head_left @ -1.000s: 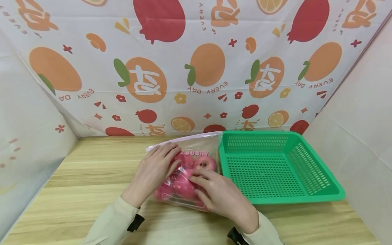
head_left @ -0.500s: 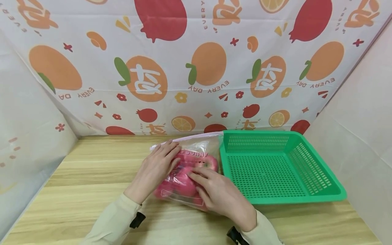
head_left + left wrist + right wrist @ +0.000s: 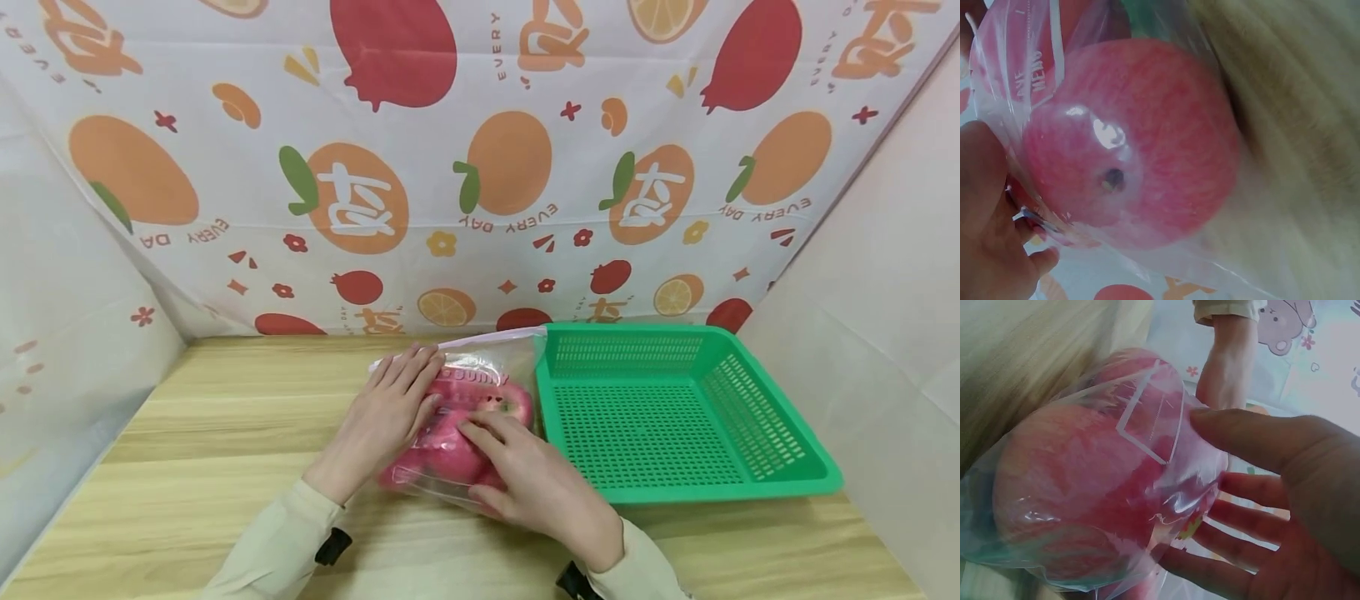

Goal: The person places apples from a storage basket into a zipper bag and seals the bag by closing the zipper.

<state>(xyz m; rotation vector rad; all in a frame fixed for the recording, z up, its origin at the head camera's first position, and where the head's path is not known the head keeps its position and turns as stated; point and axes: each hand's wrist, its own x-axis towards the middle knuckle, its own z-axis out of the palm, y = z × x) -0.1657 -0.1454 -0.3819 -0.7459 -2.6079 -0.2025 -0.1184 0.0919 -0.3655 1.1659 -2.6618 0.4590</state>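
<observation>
A clear zip bag [image 3: 495, 357] with a pale pink slider strip and pink lettering lies on the table, holding several red apples [image 3: 453, 450]. My left hand [image 3: 382, 408] rests on its upper left side, fingers extended toward the strip. On the lower right, my right hand [image 3: 532, 475] touches the bag over the apples, thumb low and fingertips on the plastic. One apple [image 3: 1147, 150] fills the left wrist view, its small dark hollow showing, with left-hand fingers at the edge. The right wrist view has the right hand [image 3: 1297, 487] with fingers spread along the bag beside an apple [image 3: 1079, 487].
A green plastic basket [image 3: 787, 490] with slotted sides stands right beside the bag, with nothing inside. The wooden table [image 3: 225, 442] extends to the left. A fruit-print cloth [image 3: 510, 267] hangs behind, and white cloth walls flank both sides.
The bag and the apples in it have shifted slightly to the right, the plastic settling differently over them. Both hands stay on the bag almost in place; the view has tilted a little.
</observation>
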